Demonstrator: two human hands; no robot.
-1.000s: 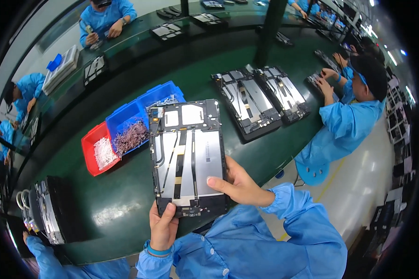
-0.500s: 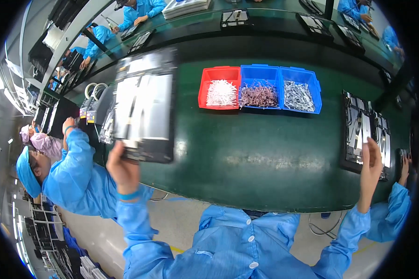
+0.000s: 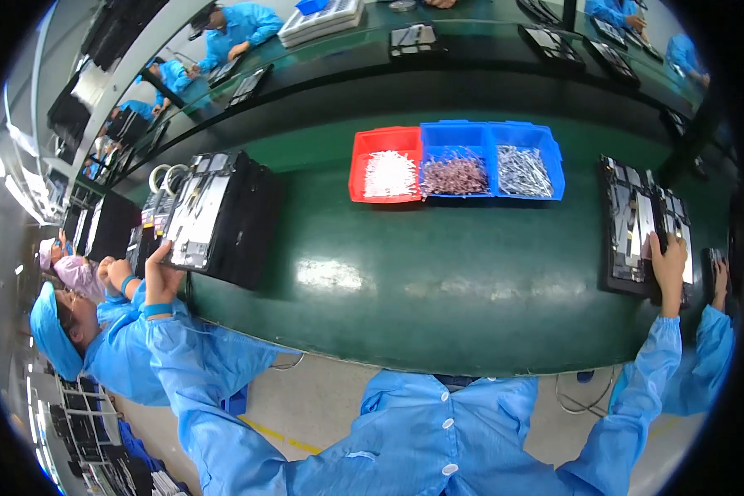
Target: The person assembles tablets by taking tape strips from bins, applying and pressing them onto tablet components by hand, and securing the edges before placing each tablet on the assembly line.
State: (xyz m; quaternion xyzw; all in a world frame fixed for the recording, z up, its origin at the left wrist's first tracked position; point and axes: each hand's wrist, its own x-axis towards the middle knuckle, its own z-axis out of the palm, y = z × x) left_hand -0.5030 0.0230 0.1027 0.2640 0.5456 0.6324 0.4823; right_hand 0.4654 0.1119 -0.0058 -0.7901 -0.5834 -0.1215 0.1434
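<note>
My left hand (image 3: 164, 277) grips the lower edge of an opened tablet (image 3: 198, 217), its silvery inner parts facing up. That tablet rests at a slant against a thick black stack (image 3: 252, 219) at the table's left. To the far right, my right hand (image 3: 670, 269) is closed on an opened tablet (image 3: 676, 213) that lies beside another opened tablet (image 3: 624, 223). Its thumb and fingers are at the lower end, partly hiding the tablet.
On the green table (image 3: 405, 314) stand a red bin (image 3: 386, 132) of white pieces and two joined blue bins (image 3: 527, 132) of small parts. Tape rolls (image 3: 174, 178) sit at left. A co-worker (image 3: 112, 331) sits at left; a shelf (image 3: 471, 54) holding tablets runs behind.
My left hand has moved left with the tablet, lowering it onto the black stack. My right hand has moved slightly right and down, closing on a tablet there. The view has shifted slightly.
</note>
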